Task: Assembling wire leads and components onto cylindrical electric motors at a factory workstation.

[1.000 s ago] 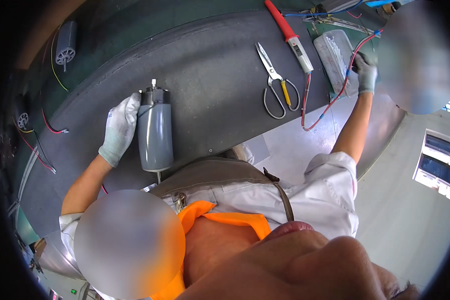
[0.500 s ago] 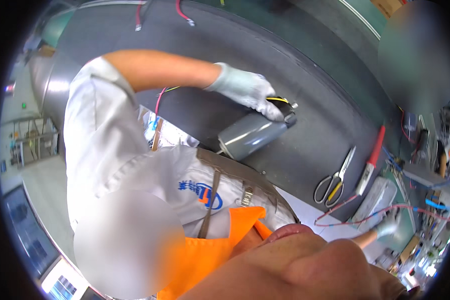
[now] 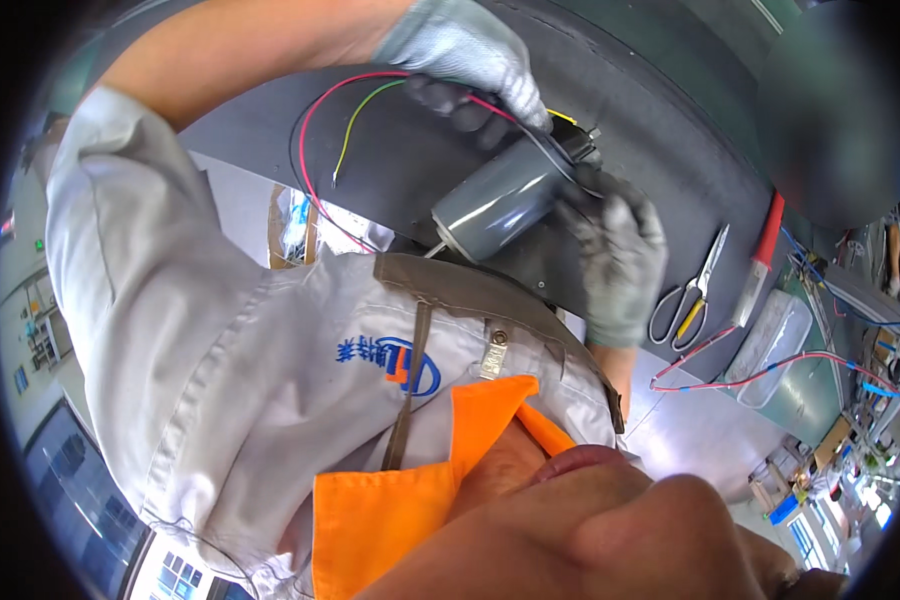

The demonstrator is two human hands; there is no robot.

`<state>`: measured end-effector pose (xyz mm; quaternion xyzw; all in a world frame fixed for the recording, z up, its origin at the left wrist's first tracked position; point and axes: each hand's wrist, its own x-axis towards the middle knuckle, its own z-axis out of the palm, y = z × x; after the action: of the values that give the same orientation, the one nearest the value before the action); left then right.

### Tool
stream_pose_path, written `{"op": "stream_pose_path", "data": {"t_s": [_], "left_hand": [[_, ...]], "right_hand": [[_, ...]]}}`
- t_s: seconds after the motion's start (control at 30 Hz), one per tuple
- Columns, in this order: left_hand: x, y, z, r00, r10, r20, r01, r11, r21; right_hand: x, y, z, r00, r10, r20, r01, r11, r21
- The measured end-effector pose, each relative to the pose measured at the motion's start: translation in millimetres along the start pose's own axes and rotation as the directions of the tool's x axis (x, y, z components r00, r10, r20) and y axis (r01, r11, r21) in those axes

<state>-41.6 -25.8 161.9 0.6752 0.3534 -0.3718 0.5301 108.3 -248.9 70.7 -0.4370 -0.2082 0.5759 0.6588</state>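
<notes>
A dark grey cylindrical motor (image 3: 500, 200) lies tilted on the dark bench, its thin shaft toward my body. My left hand (image 3: 470, 60), in a pale work glove, is closed on a bundle of wires (image 3: 315, 125), red, black and yellow-green, above the motor's far end. The loose wire ends arc leftward; the yellow-green one shows a bare tip. My gloved right hand (image 3: 620, 255) is at the right of that same end, fingers bent around a black wire (image 3: 545, 150) that stretches from the left hand. Its fingertips are dark and partly blurred.
Right of the motor lie scissors (image 3: 695, 290) with a yellow mark and a red-handled tool (image 3: 760, 260) on a red cable. Beyond them sits a clear elongated tray (image 3: 775, 350). The bench's front edge runs close to my apron.
My right hand has come from the far right to the motor's end. My left hand has moved up and back from the motor, now holding the wires, which arc higher. The motor stays nearly in place.
</notes>
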Motion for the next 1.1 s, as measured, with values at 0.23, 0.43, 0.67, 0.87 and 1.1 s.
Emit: {"op": "stream_pose_path", "data": {"t_s": [0.23, 0.43, 0.67, 0.87, 1.1], "left_hand": [[31, -38, 39, 0.918, 0.253, -0.305, -0.355, 0.868, -0.348], [61, -33, 66, 0.809, 0.202, -0.552, -0.503, 0.723, -0.473], [75, -30, 89, 0.717, 0.238, -0.655, -0.654, 0.554, -0.515], [83, -27, 90, 0.679, 0.293, -0.674, -0.669, 0.626, -0.401], [93, -22, 94, 0.364, 0.608, -0.706, -0.792, 0.601, 0.110]], "right_hand": [[-7, 13, 37, 0.988, -0.103, -0.112, 0.081, 0.979, -0.188], [15, 1, 40, 0.979, -0.164, -0.119, 0.109, 0.920, -0.376], [40, -19, 33, 0.981, -0.142, -0.135, 0.074, 0.907, -0.415], [39, -23, 30, 0.976, -0.131, -0.171, 0.040, 0.891, -0.453], [37, -29, 1, 0.995, -0.068, -0.066, 0.037, 0.919, -0.392]]}}
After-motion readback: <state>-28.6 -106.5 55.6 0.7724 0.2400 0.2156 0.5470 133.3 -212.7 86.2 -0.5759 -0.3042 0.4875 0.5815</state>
